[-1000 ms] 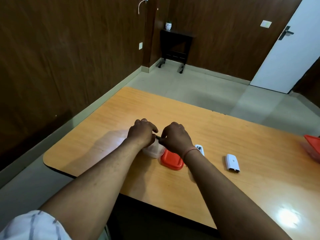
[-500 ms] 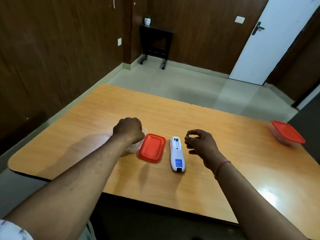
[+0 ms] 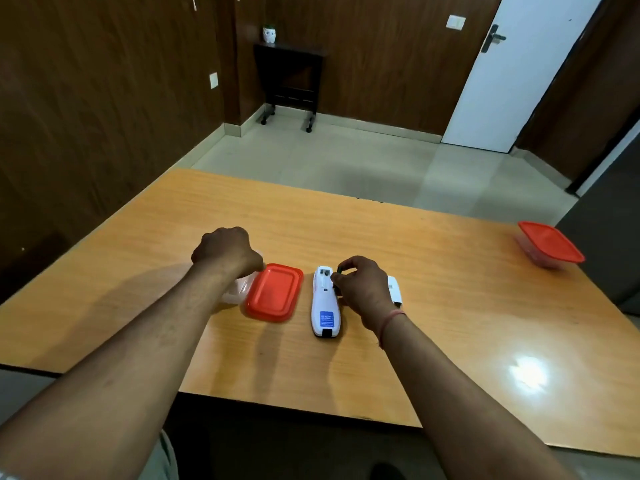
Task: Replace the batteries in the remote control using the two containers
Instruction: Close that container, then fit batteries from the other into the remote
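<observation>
A white remote control (image 3: 324,304) lies face down in the middle of the table, its battery bay open at the far end. My right hand (image 3: 360,285) pinches a small dark battery (image 3: 339,270) right beside that bay. The remote's white back cover (image 3: 394,289) lies just right of my right hand, partly hidden by it. My left hand (image 3: 227,252) rests closed over a clear plastic container (image 3: 239,291); whether it grips it I cannot tell. That container's red lid (image 3: 274,292) lies next to it. A second clear container with a red lid (image 3: 549,244) stands at the table's far right edge.
The orange wooden table (image 3: 433,271) has its near edge just under my forearms and a bright glare spot at the right front. Beyond it are a tiled floor, a dark side table (image 3: 289,81) by the wall and a white door (image 3: 512,74).
My hands parted from over the clear container. My right hand carried the battery to the right and then down to the remote's open bay. The head turned right, bringing the far container into view.
</observation>
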